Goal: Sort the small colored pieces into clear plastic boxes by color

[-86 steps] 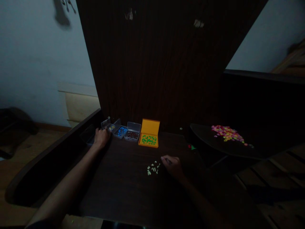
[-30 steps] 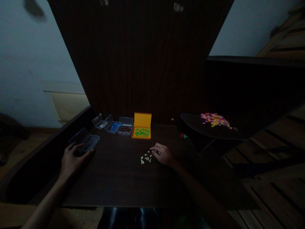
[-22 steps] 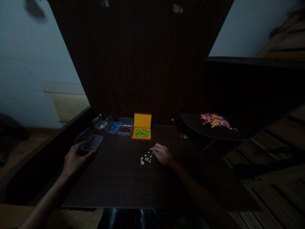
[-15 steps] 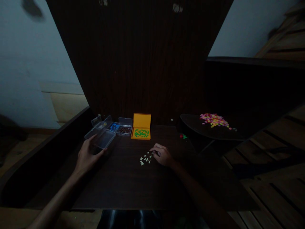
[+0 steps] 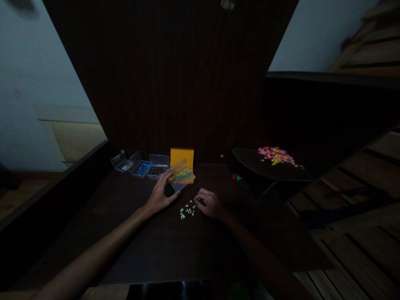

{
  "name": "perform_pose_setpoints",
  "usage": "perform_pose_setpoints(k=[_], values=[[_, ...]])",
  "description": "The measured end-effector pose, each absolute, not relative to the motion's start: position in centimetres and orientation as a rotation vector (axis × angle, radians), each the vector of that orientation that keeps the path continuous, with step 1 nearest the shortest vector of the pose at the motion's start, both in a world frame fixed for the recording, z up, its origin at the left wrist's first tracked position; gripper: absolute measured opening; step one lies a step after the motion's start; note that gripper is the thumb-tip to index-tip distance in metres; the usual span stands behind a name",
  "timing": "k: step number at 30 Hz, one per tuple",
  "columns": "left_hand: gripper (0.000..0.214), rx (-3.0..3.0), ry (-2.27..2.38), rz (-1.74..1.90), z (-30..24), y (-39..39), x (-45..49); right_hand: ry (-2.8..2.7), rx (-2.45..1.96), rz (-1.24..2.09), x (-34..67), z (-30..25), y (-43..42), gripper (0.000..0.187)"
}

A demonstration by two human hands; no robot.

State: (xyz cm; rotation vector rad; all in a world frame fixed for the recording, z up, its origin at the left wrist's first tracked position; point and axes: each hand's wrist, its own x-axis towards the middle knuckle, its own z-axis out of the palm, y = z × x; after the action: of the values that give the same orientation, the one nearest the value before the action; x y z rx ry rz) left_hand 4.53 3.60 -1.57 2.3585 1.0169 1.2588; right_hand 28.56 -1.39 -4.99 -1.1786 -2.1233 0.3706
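Note:
My left hand (image 5: 160,197) grips an open clear plastic box (image 5: 178,186) by its near left side, tilted above the table. Through the clear plastic show green bits lying in an open yellow box (image 5: 181,155) behind it. My right hand (image 5: 211,204) rests close to the table with thumb and forefinger pinched together. Whatever they hold, if anything, is too small to make out. Just left of those fingertips several small pale pieces (image 5: 188,211) lie scattered on the dark tabletop (image 5: 162,246).
Left of the yellow box stand open clear boxes: one with brown pieces (image 5: 158,171), one with blue pieces (image 5: 143,168), and a smaller box (image 5: 120,163). A small red-and-green piece (image 5: 236,177) lies near a corner shelf (image 5: 250,160) bearing a colourful pile (image 5: 276,156).
My left hand has carried the clear box rightward, from beside the blue and brown boxes to in front of the yellow box. My right hand stays by the pale pieces. The view has shifted slightly.

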Motion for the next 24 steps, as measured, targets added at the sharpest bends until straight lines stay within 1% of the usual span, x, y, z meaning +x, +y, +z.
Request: perform_pose_setpoints(k=[3,9,17,24], values=[[0.066,2.348,1.008,1.285,-2.5,3.9,4.8,-2.098,-1.151,0.370,28.5,-5.2,-1.2,0.007],[0.068,2.185,1.144,1.324,-3.1,3.7,4.5,-2.052,-1.167,0.396,28.6,-5.3,-0.9,0.003],[0.070,2.168,1.147,1.227,-3.6,3.6,4.7,-2.013,-1.197,0.507,29.0,-5.1,-0.6,0.010],[0.067,2.205,1.094,1.190,-3.6,3.6,4.9,-1.966,-1.264,0.587,29.1,-5.4,-0.3,0.009]])
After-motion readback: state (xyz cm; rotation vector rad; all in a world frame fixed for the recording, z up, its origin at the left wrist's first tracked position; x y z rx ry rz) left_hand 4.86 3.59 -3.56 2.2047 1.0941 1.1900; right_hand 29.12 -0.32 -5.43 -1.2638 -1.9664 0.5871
